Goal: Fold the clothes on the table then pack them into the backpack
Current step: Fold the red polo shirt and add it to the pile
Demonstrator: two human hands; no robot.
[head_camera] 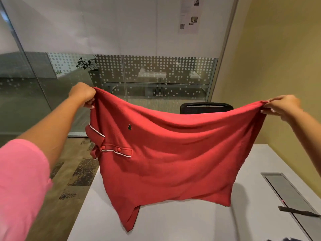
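Observation:
A red polo shirt [166, 153] hangs sideways in the air above the white table [182, 223], collar and button placket at its left side. My left hand [83, 95] pinches its upper left corner. At the far right, my right hand [281, 106] pinches the upper right corner. The cloth is stretched between both hands and sags in the middle. Its lower tip touches or nearly touches the tabletop. No backpack is in view.
A grey cable tray [291, 199] is set into the table at the right, with a dark strap [297, 211] lying across it. A black chair back [206, 107] stands behind the table. A glass partition is beyond, carpet floor lies left, and dark cloth peeks in at the bottom right edge [288, 239].

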